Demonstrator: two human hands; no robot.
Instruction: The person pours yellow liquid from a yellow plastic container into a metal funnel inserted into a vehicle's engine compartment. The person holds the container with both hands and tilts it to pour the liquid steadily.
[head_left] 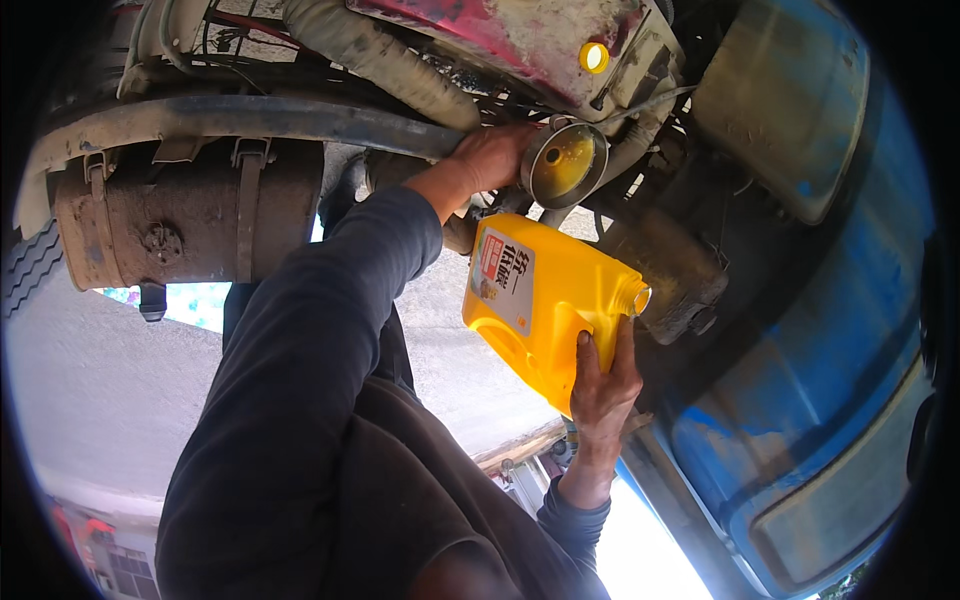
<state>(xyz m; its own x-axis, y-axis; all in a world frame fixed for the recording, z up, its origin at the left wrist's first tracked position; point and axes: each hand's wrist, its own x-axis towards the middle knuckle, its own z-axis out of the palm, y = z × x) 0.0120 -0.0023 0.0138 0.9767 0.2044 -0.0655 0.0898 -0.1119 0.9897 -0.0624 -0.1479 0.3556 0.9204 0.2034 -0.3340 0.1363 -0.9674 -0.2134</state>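
A round metal funnel [590, 150] sits among the engine parts near the upper middle. Its inside is wet with yellowish liquid, and a dark hole shows at its bottom. My left hand [492, 157] is closed at the funnel's left side, with the fingertips partly hidden. Below and to the right, my right hand [607, 385] grips a yellow plastic jug [565, 295] near its neck. The jug lies tilted in the air, apart from the funnel, its uncapped mouth turned to the right. A printed label faces up on its side.
A yellow ring-shaped cap [594, 57] rests on the dirty red engine cover [500, 40]. On the left, a rusty strapped tank [190, 215] hangs under a long metal beam [270, 118]. A ribbed hose [385, 65] runs above. Blue vehicle bodywork [800, 400] fills the right side.
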